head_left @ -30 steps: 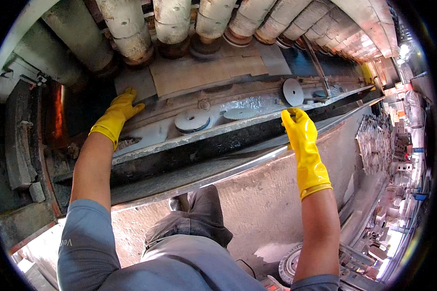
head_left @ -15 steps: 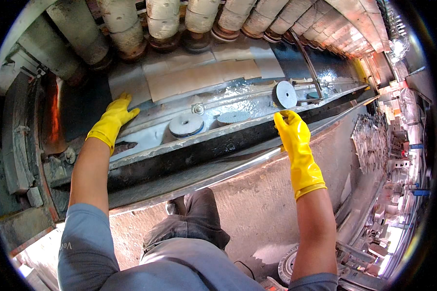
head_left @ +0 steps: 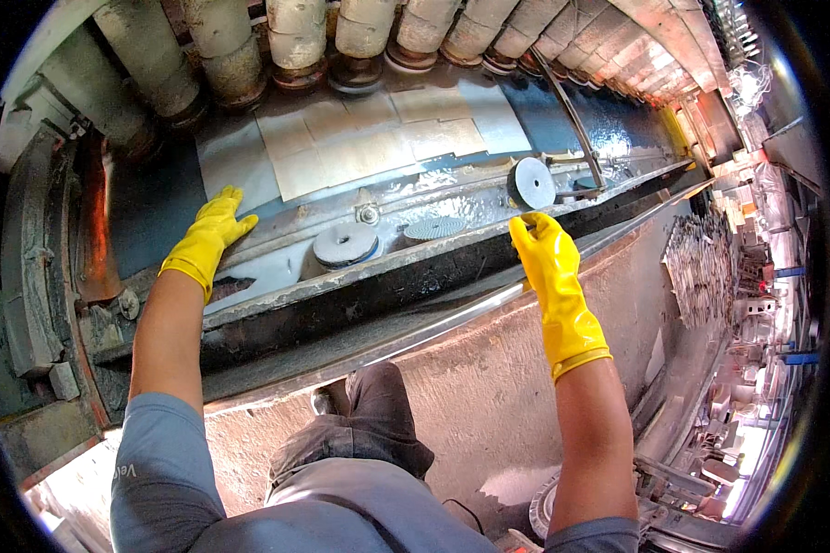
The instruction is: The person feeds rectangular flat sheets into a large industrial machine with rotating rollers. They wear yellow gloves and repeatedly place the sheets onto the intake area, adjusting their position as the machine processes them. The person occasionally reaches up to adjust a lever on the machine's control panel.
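Both my hands wear yellow rubber gloves. My left hand [head_left: 212, 238], open with its fingers spread, reaches over the near rim of the machine bed beside a light grey slab [head_left: 235, 161]; whether it touches the slab I cannot tell. Several beige slabs [head_left: 332, 152] lie flat to the right of it. My right hand [head_left: 549, 263] is closed with curled fingers just in front of the bed's near edge; what it holds, if anything, is hidden. Just beyond it a grey disc with a centre hole [head_left: 526, 175] leans upright. Between my hands, a thick round disc [head_left: 341, 241] and a textured disc [head_left: 433, 228] lie on the wet ledge.
A row of thick cylinders [head_left: 295, 37] hangs over the far side of the bed. A dark trough [head_left: 360, 304] runs along the near side. A thin bar [head_left: 567, 115] slants over the bed at right. Stacked thin pieces [head_left: 701, 272] stand farther right.
The row of cylinders appears farther back, and more of the slabs shows below it. The view has shifted slightly. Both hands keep nearly the same place and pose.
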{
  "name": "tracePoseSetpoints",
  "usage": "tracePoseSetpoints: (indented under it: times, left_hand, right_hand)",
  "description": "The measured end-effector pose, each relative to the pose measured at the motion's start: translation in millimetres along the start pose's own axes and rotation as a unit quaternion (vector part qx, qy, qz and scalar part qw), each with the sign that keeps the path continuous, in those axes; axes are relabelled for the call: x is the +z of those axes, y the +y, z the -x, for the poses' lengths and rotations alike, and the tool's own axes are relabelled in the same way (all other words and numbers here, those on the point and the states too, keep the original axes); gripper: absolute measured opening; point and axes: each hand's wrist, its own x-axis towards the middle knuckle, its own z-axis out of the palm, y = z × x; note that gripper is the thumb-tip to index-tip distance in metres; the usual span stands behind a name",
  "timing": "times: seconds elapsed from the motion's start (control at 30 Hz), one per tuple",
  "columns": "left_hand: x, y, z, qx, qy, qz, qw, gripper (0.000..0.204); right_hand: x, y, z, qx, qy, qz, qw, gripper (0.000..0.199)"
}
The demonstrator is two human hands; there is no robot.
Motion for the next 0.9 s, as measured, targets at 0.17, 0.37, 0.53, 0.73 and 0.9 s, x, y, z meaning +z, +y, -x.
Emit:
tracePoseSetpoints:
  times: [0.17, 0.37, 0.53, 0.73, 0.9]
  left_hand:
    - [-2.8, -0.6, 2.8, -0.003, -0.005, -0.003, 1.000, 0.087]
    - [-4.4, 1.5, 2.7, -0.003, -0.002, 0.005, 1.000, 0.086]
    - [0.7, -4.8, -1.7, 0.002, 0.003, 0.005, 1.000, 0.087]
    - [2.5, -5.8, -4.7, 0.014, 0.013, 0.011, 1.000, 0.088]
    - [4.3, -4.6, -4.8, 0.007, 0.022, 0.006, 1.000, 0.085]
  right_hand:
    - [-2.3, -5.5, 1.0, 0.000, -0.004, 0.000, 1.000, 0.050]
    - [-5.6, -8.7, 3.0, -0.007, -0.004, -0.004, 1.000, 0.050]
    - [-4.6, -11.0, 1.0, -0.006, -0.006, -0.005, 1.000, 0.051]
    - [-1.1, -6.6, -1.7, 0.002, -0.007, -0.006, 1.000, 0.052]
    - [-4.3, -12.9, -1.0, 0.002, -0.010, 0.001, 1.000, 0.052]
